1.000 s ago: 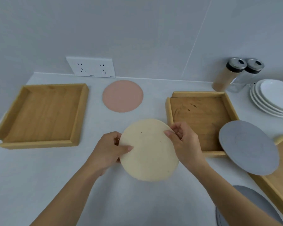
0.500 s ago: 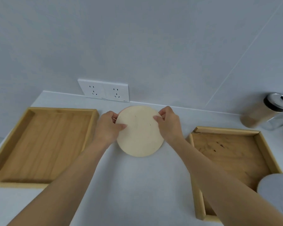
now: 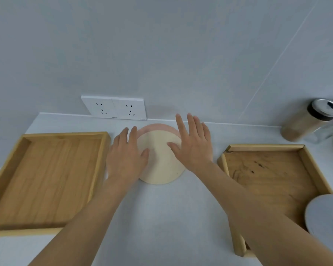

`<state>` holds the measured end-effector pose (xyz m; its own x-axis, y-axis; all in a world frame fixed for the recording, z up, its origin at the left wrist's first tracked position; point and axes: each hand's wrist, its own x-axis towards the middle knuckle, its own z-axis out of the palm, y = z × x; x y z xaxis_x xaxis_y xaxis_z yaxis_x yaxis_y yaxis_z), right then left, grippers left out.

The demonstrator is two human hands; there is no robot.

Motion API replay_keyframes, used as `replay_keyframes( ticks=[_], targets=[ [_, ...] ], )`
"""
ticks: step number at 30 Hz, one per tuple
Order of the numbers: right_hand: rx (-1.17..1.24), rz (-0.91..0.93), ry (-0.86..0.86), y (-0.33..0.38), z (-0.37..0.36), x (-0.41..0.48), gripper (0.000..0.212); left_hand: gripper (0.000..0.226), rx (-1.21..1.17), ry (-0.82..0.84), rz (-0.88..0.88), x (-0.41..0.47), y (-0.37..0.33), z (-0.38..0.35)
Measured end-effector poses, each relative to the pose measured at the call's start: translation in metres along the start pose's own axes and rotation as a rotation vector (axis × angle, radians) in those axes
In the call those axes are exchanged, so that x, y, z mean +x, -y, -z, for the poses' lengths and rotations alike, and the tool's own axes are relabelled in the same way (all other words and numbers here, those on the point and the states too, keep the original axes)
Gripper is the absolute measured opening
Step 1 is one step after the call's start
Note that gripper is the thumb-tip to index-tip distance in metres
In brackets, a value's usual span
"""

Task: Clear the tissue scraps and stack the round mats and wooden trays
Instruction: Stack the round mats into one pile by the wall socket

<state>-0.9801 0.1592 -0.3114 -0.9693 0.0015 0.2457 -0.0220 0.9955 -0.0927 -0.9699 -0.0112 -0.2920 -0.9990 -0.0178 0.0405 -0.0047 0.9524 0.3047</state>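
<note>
The cream mat (image 3: pixel 161 164) lies on top of the pink mat (image 3: pixel 155 127) at the back of the counter (image 3: pixel 161 217), just below the wall socket (image 3: pixel 113 108); only a thin pink crescent shows past its far edge. Both hands are spread wide and hold nothing. The left hand (image 3: pixel 127 156) covers the cream mat's left edge, with its thumb on the mat. The right hand (image 3: pixel 193 146) lies over the right edge with fingers straight. A wooden tray (image 3: pixel 46 179) sits to the left of the mats, and a darker tray (image 3: pixel 267 175) to the right. A grey mat (image 3: pixel 327 217) overlaps the darker tray's near corner. A spice jar (image 3: pixel 311 120) stands by the wall at the far right.
</note>
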Motion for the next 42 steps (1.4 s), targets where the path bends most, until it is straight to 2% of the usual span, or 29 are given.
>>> replay_keyframes(
  ticks=[4, 9, 14, 22, 30, 36, 40, 42],
  targets=[
    [-0.003, 0.050, -0.158, -0.008, 0.025, -0.019, 0.073, 0.075, 0.089, -0.161, -0.159, -0.016, -0.008, 0.010],
    [-0.005, 0.034, -0.199, -0.025, 0.062, -0.054, 0.074, 0.071, 0.112, -0.268, -0.285, -0.035, -0.030, 0.021],
    [-0.072, -0.027, -0.189, -0.061, 0.095, -0.088, 0.076, 0.072, 0.057, -0.234, -0.383, -0.061, -0.074, 0.022],
    [-0.128, -0.147, -0.373, -0.142, 0.124, -0.138, 0.070, 0.074, 0.066, -0.206, -0.488, -0.094, -0.157, 0.018],
    [-0.183, -0.244, -0.279, -0.244, 0.136, -0.196, 0.072, 0.070, 0.039, -0.146, -0.577, -0.131, -0.248, -0.020],
    [-0.175, -0.284, -0.217, -0.292, 0.141, -0.222, 0.072, 0.071, 0.087, -0.148, -0.616, -0.145, -0.289, -0.044],
    [-0.108, -0.296, -0.192, -0.305, 0.135, -0.231, 0.073, 0.073, 0.077, -0.140, -0.595, -0.152, -0.296, -0.055],
    [-0.079, -0.315, -0.141, -0.309, 0.131, -0.236, 0.071, 0.073, 0.035, -0.082, -0.533, -0.158, -0.300, -0.059]
  ],
)
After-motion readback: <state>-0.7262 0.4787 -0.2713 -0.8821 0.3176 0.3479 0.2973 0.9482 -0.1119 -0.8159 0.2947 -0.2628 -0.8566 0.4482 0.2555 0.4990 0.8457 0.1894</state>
